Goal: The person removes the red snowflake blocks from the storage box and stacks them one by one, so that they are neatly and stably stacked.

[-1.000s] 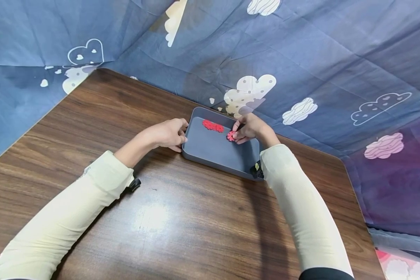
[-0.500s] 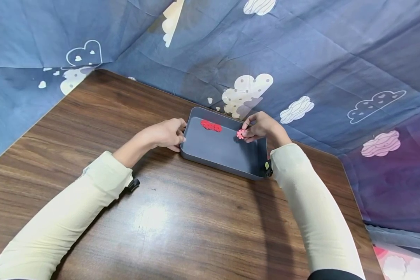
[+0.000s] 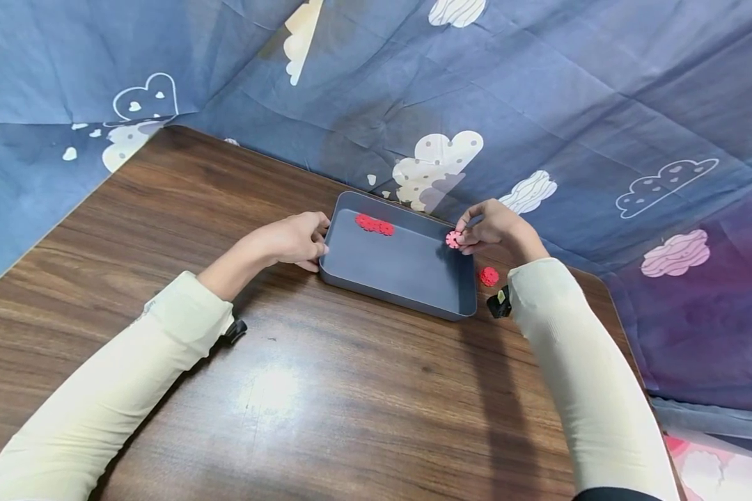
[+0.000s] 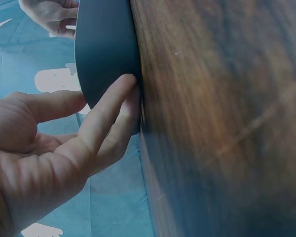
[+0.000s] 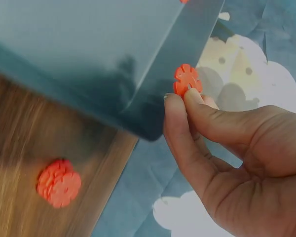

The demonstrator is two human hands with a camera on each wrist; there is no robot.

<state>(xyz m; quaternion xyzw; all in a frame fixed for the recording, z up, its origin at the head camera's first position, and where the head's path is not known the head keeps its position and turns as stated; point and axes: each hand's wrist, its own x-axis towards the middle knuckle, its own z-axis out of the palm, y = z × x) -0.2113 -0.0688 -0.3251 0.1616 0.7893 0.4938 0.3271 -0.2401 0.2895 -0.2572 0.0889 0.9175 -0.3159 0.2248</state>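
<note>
A dark grey rectangular tray (image 3: 401, 268) lies on the wooden table. My left hand (image 3: 293, 240) holds its left end; in the left wrist view the thumb is at the rim and fingers lie against the outer wall (image 4: 108, 49). Between thumb and fingertips my right hand (image 3: 495, 226) pinches a red notched plastic disc (image 3: 453, 239), held up by the tray's far right corner. The right wrist view shows the disc (image 5: 188, 79) upright, its lower part hidden by fingers. Inside the tray, a few overlapping red discs (image 3: 374, 225) lie along the far wall.
On the table (image 3: 351, 390) just right of the tray sits a small pile of red discs (image 3: 489, 276), also seen in the right wrist view. A blue cloud-patterned cloth (image 3: 363, 90) hangs behind the table's far edge, close to the tray.
My right hand has moved right with the pinched disc, from over the tray's inside to its far right corner. The pile beside the tray has come into sight. My left hand stays at the tray.
</note>
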